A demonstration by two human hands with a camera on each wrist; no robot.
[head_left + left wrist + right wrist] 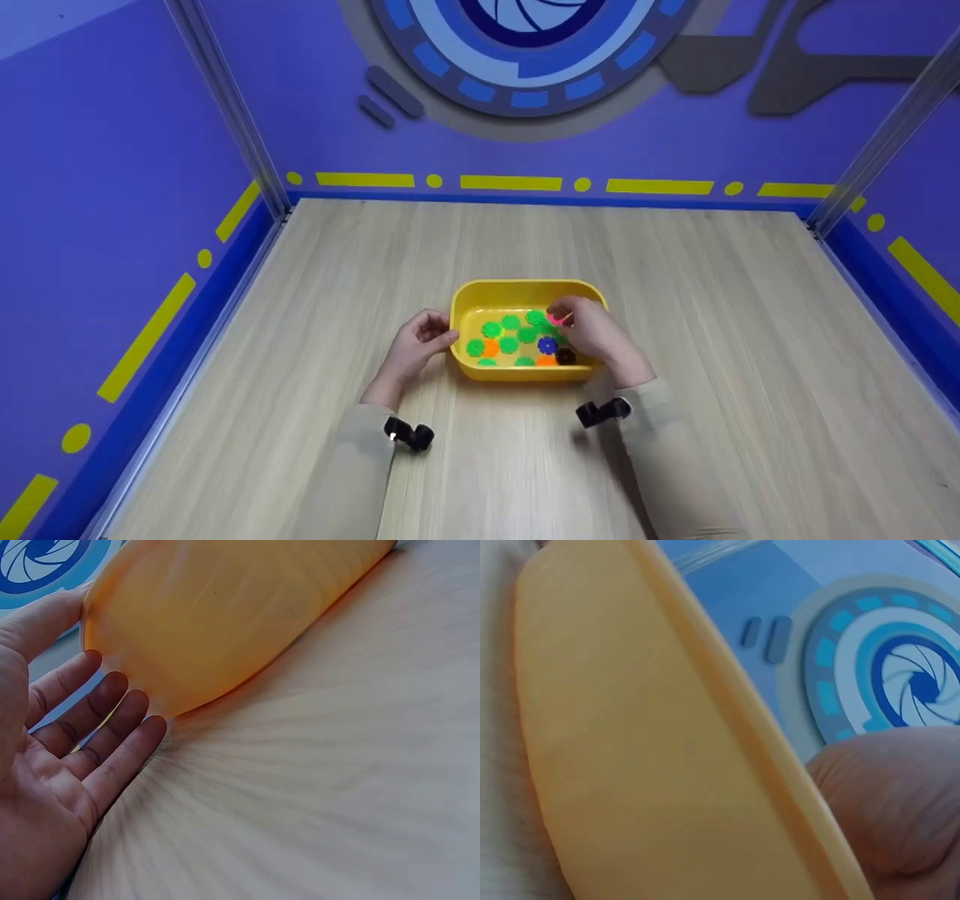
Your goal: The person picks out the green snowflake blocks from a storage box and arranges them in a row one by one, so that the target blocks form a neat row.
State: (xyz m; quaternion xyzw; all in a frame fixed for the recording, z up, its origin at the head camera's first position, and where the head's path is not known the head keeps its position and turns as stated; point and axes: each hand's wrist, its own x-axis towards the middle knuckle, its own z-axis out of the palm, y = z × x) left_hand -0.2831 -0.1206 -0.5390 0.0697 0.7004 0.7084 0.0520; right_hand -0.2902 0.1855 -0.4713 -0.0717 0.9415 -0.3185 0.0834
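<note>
Lengthwise left-to-right, the yellow bin point(525, 373)

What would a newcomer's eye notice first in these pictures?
Probably the yellow, round-cornered plastic tub on the pale wood-grain table, with small, bright, mostly green toothed discs inside. The right hand holds a small pink piece towards the tub's right end. Behind, a large round blue-and-white emblem decorates the purple-blue wall.

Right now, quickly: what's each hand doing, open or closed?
Left hand: open, touching the yellow tub.
Right hand: closed, pinching a pink piece.
</note>
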